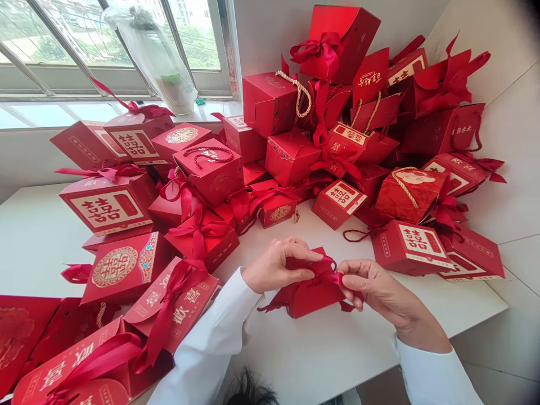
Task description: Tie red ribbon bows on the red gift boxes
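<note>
A small red gift box (310, 301) rests on the white table in front of me, with a dark red ribbon (327, 274) across its top. My left hand (284, 263) is closed at the box's left side, thumb and forefinger pinching the ribbon near the middle. On the right, my right hand (371, 287) pinches the ribbon's other loop between thumb and fingers. One ribbon tail hangs at the box's left corner, another at its right. The fingers partly hide the bow.
Red gift boxes (293, 157) with ribbons or rope handles are heaped along the wall. More boxes (113, 264) crowd the left side. A bagged cup (175, 93) stands on the windowsill. The white table (472, 304) ends at a front edge on the right.
</note>
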The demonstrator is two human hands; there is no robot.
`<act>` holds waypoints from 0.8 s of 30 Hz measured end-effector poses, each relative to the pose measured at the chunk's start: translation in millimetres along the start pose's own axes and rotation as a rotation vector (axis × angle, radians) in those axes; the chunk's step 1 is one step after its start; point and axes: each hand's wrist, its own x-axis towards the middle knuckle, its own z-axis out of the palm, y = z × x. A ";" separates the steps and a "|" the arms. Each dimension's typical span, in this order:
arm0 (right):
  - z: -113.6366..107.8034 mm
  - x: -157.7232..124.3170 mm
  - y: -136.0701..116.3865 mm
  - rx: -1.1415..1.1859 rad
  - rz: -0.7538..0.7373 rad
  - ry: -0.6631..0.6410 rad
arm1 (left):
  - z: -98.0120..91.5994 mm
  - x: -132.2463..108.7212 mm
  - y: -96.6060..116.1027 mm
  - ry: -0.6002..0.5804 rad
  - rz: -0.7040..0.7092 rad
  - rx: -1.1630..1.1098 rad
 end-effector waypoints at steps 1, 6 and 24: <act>0.1 0.6 0.9 0.031 -0.004 0.006 | -0.2 -0.2 -0.6 -0.005 -0.002 0.000; 2.3 2.2 3.2 0.132 -0.027 0.025 | -2.9 -0.6 0.5 -0.026 -0.008 0.007; 3.8 8.2 4.3 0.178 -0.051 0.163 | -5.0 1.6 8.0 -0.104 -0.024 -0.006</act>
